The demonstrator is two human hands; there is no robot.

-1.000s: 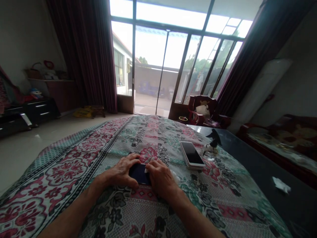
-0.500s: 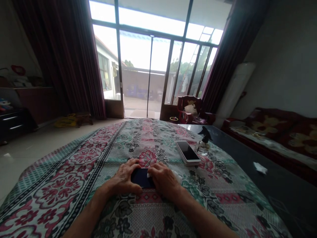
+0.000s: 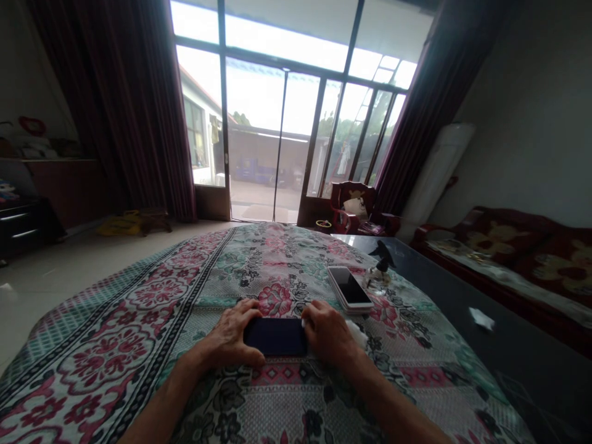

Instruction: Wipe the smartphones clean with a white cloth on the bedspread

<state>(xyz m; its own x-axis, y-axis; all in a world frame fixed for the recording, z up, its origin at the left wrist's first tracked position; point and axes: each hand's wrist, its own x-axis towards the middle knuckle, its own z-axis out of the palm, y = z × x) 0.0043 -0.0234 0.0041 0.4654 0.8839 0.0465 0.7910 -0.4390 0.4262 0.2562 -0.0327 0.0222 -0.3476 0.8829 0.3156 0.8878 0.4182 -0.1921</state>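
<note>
A dark blue phone [image 3: 276,337] lies flat on the patterned tablecloth [image 3: 272,410]. My left hand [image 3: 231,333] grips its left end, thumb along the near edge and fingers at the far edge. Over the phone's right end, my right hand [image 3: 328,333] is closed on a white tissue [image 3: 356,333]. Part of the tissue bulges out to the right of that hand, and a bit shows at the fingertips. Beyond my right hand rests a white phone [image 3: 350,287] with a black screen, seemingly on top of another white slab or case.
Behind the white phone stands a small clear glass object [image 3: 378,280] with a dark top. A dark glossy table [image 3: 444,290] adjoins on the right, with a crumpled white tissue [image 3: 481,319] on it. A wooden chair [image 3: 354,206] and a sofa [image 3: 509,246] stand farther off.
My right hand has slid to the right with the tissue, from the phone's middle to its right end, uncovering more of the dark surface. The left hand keeps its hold.
</note>
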